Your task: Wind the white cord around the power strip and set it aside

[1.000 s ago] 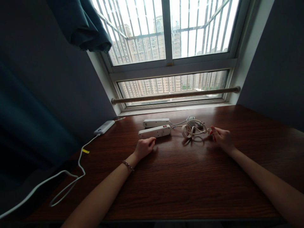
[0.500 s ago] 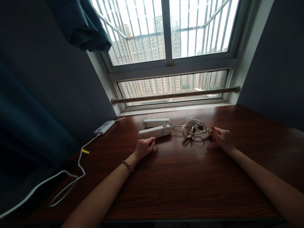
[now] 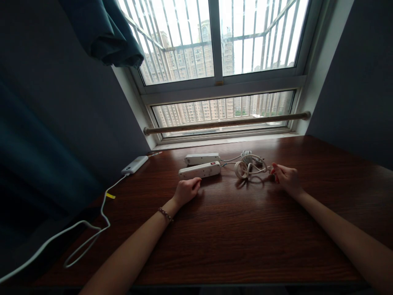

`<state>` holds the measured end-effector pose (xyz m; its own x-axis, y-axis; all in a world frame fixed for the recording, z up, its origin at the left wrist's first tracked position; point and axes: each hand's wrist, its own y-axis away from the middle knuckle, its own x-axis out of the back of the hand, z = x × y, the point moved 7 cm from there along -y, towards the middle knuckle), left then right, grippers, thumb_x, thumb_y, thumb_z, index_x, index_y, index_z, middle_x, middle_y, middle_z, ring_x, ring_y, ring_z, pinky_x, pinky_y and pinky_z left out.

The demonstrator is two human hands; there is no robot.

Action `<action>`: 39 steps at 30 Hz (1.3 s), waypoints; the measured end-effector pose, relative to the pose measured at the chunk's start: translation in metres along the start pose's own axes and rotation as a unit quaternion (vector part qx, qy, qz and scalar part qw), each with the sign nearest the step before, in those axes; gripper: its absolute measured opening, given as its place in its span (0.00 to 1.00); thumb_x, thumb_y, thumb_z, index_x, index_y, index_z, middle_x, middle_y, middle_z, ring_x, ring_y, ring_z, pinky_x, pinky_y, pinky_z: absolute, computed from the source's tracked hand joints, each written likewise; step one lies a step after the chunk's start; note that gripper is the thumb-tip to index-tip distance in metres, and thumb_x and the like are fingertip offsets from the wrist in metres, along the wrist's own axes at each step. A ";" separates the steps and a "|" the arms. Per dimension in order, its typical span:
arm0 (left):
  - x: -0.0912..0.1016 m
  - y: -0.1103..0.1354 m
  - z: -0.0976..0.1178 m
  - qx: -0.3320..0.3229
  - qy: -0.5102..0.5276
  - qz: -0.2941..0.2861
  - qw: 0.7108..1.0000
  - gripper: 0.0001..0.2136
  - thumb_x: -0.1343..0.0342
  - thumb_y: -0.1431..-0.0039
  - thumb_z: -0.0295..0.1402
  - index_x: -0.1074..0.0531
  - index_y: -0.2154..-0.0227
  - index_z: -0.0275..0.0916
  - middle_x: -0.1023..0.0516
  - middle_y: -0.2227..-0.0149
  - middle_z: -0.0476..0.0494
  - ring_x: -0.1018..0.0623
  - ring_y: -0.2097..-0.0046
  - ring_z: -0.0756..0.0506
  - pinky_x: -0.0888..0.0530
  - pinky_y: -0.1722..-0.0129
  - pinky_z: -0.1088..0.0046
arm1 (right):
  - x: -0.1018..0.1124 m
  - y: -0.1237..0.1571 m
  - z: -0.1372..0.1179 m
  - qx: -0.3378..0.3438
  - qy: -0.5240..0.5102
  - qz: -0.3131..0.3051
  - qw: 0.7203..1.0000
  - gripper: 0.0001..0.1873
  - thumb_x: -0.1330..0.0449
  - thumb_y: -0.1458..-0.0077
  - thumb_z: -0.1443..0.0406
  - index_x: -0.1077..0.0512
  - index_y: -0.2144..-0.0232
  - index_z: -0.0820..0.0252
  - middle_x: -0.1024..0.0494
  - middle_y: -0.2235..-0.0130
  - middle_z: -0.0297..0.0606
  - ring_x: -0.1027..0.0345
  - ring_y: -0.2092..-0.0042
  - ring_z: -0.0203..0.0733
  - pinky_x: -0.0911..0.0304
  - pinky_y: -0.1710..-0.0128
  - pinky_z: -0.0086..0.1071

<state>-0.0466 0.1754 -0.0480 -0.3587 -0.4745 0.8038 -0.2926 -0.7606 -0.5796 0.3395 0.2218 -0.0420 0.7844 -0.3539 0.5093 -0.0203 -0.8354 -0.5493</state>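
Observation:
Two white power strips lie side by side on the dark wooden table [image 3: 233, 241]: the nearer power strip [image 3: 200, 169] has a red switch, the farther power strip [image 3: 202, 158] lies behind it. Their white cords end in a coiled bundle [image 3: 248, 167] to the right. My left hand [image 3: 186, 191] rests on the table just in front of the nearer strip, fingers curled, holding nothing. My right hand [image 3: 286, 178] pinches the right end of the coiled cord between thumb and fingers.
A white power bank [image 3: 135, 164] lies at the table's left edge with a white cable [image 3: 89, 229] trailing off toward the lower left. A window with bars and a wooden rail [image 3: 227, 123] runs behind the table. A dark curtain [image 3: 104, 32] hangs upper left.

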 end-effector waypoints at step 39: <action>0.000 0.000 0.001 -0.001 0.002 -0.003 1.000 0.11 0.52 0.43 0.34 0.27 0.63 0.39 0.22 0.70 0.47 0.24 0.73 0.50 0.32 0.72 0.77 | 0.001 0.001 -0.004 0.004 0.003 -0.004 1.000 0.25 0.54 0.43 0.51 0.31 0.80 0.60 0.35 0.87 0.32 0.40 0.83 0.34 0.46 0.78 0.28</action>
<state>-0.0460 0.1750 -0.0477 -0.3606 -0.4686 0.8064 -0.2962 -0.7623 -0.5754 0.3382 0.2190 -0.0392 0.7808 -0.3495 0.5178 -0.0093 -0.8353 -0.5498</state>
